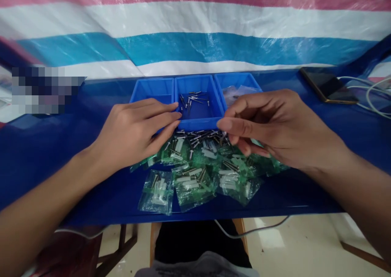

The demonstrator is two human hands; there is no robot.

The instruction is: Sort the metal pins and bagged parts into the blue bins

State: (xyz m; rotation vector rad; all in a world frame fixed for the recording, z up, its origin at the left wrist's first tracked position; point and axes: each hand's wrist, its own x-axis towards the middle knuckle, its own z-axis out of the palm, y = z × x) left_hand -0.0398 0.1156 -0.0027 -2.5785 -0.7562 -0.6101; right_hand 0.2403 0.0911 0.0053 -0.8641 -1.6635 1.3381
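My left hand (139, 132) lies with fingers stretched out, its fingertips at the near left edge of the middle blue bin (200, 124). Inside that bin are several loose rivets (191, 102) with thin metal pins. My right hand (269, 128) is at the bin's near right corner, thumb and forefinger brought together in a pinch; anything between them is too small or hidden to make out. Just in front of the bin, more loose rivets (198, 136) lie in a heap. Small clear-green plastic bags (194, 187) holding white plugs and screws spread below both hands, partly covered by them.
Left of the middle bin stands another blue bin (152, 89); the right blue bin (238, 80) holds clear plastic bags (240, 91). A phone (328, 85) and white cables (374, 91) lie at the blue table's (100, 203) right. A striped sheet (195, 20) hangs behind.
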